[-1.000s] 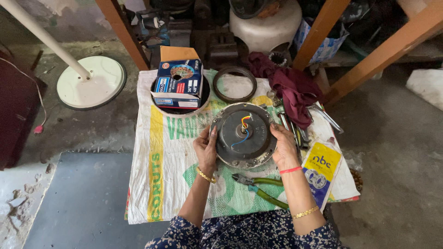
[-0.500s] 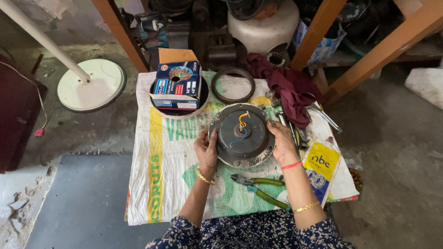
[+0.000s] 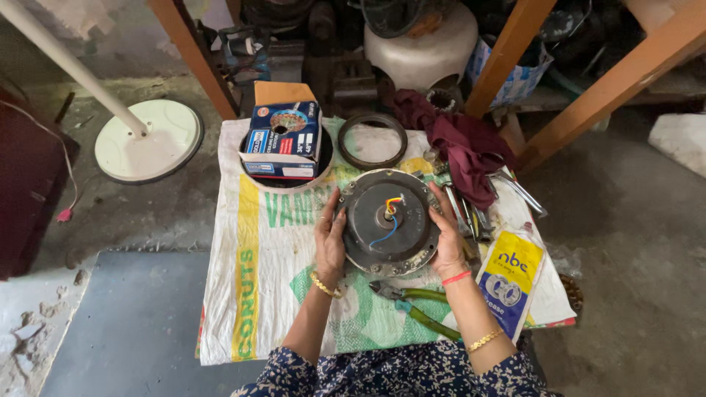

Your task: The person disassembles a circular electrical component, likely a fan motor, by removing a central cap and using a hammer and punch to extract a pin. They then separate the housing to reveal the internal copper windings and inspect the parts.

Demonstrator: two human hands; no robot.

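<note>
A round grey metal motor housing [image 3: 387, 220] with coloured wires at its hub rests over a white woven sack [image 3: 257, 279] spread on the floor. My left hand [image 3: 329, 237] grips its left rim and my right hand [image 3: 447, 239] grips its right rim. Both wrists wear bangles. Just below the housing lie green-handled pliers [image 3: 415, 305].
A blue and orange box [image 3: 283, 132] sits in a round pan at the back left, with a dark metal ring [image 3: 372, 140] beside it. A maroon cloth [image 3: 467, 147], loose tools [image 3: 471, 213] and a yellow pouch [image 3: 511, 272] are at right. A white fan stand base [image 3: 147, 140] is at left, wooden legs behind.
Both hands have stayed on the housing's rim; the housing has shifted slightly and sits a little flatter between them. Nothing else moved.
</note>
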